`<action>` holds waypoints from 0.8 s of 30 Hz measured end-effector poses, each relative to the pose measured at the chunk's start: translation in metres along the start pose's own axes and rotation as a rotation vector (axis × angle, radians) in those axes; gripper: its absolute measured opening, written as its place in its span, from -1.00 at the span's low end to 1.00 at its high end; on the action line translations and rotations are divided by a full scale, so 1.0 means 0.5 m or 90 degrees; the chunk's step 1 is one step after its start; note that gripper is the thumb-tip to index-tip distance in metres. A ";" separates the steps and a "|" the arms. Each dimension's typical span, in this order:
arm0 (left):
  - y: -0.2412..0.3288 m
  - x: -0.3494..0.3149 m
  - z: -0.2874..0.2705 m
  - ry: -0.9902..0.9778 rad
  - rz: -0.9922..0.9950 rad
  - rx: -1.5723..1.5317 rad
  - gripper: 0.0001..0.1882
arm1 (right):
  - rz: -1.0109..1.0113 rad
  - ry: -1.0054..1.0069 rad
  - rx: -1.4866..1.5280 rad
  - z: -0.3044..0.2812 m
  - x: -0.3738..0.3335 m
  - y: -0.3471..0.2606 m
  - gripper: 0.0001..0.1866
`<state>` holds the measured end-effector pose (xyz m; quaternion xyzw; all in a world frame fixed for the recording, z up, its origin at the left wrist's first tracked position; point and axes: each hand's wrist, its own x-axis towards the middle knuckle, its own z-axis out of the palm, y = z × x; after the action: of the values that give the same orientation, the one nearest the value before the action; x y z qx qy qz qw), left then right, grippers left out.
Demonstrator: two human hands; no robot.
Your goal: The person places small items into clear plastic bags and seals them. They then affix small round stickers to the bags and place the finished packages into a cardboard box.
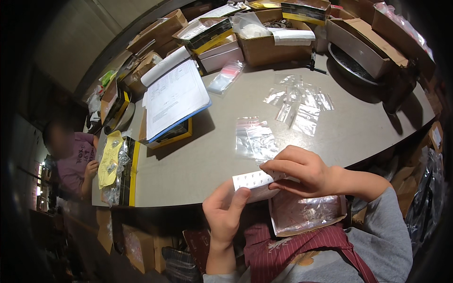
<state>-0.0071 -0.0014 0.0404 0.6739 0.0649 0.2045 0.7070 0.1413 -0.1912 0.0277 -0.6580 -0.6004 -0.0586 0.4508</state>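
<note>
A white sheet of small printed stickers [251, 180] is stretched between both my hands above the table's near edge. My left hand [222, 211] grips its left end, thumb on top. At its right end my right hand [302, 170] pinches the sheet, fingers bent over it; the exact spot under the fingertips is hidden. Just beyond lies a stack of clear zip bags [257, 139]. Farther right, several small zip bags [306, 118] are spread out, some with a tiny item inside. Below my right hand, against my apron, sits an open box [309, 214] of clear plastic bags.
A clipboard with papers [172, 99] leans on a black and yellow box at left. Another bundle of bags [226, 78] lies behind. Cardboard boxes [276, 47] line the far edge, with a round dark tray [354, 66] at right. A person [78, 155] sits at far left.
</note>
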 end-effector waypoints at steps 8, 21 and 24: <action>-0.008 -0.001 0.017 0.037 -0.003 0.122 -0.79 | -0.052 0.037 -0.070 -0.002 0.031 -0.007 -0.56; -0.061 0.014 0.027 -0.015 -0.030 0.159 -0.74 | 0.043 -0.047 -0.043 -0.011 0.024 0.035 -0.84; -0.070 0.025 0.024 -0.022 -0.031 0.165 -0.74 | 0.081 -0.054 -0.154 -0.039 0.069 0.088 -0.86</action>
<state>0.0154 -0.0081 0.0097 0.7613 0.0950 0.1652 0.6198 0.1968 -0.1730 0.0374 -0.7461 -0.5645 -0.0736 0.3453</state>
